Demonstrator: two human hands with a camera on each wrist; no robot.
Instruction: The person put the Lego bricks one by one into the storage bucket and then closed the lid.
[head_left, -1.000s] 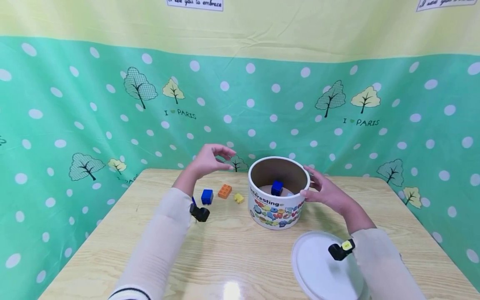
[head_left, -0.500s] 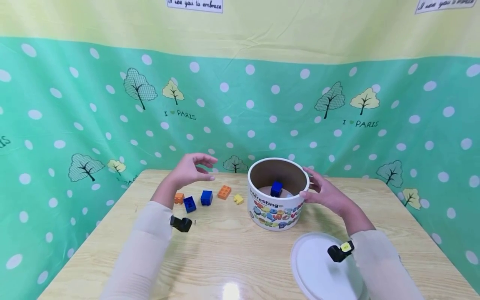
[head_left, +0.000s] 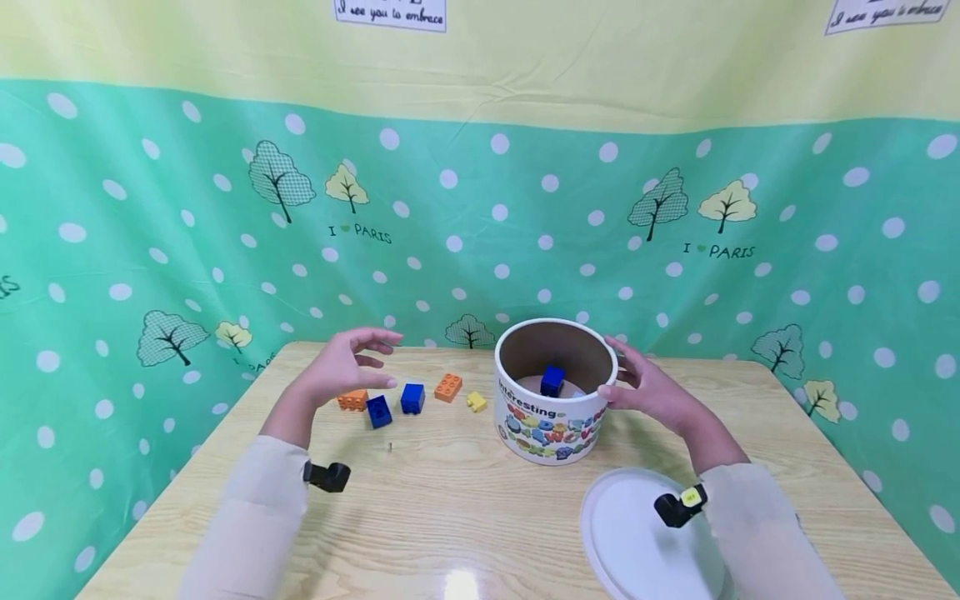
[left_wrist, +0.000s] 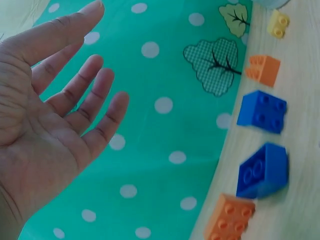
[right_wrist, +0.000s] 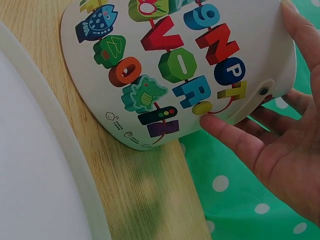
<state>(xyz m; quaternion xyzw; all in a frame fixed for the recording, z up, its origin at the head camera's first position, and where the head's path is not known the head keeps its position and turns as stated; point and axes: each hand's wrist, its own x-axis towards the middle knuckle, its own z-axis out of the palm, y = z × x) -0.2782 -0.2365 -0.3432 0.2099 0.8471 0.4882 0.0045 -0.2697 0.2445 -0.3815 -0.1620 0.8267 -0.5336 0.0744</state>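
My left hand (head_left: 348,367) hovers over the left end of a row of toy bricks, fingers spread and bent, nothing between them. Below it are an orange brick (head_left: 352,401) and a blue brick (head_left: 378,412) tipped to show its hollow underside. Along the row come another blue brick (head_left: 412,399), a second orange brick (head_left: 448,387) and a small yellow brick (head_left: 476,402). My right hand (head_left: 652,387) holds the right side of a white round bucket (head_left: 551,429) printed with letters, thumb near the rim. Inside the bucket lies a blue brick (head_left: 552,381).
A round white lid (head_left: 637,533) lies on the wooden table (head_left: 450,500) in front of the bucket, partly under my right forearm. A green dotted cloth (head_left: 480,225) hangs behind the table's far edge. A tiny object (head_left: 390,447) lies before the bricks.
My left hand has moved left and down, away from the bucket, to above the leftmost orange brick. My right hand and the bucket have stayed in place.
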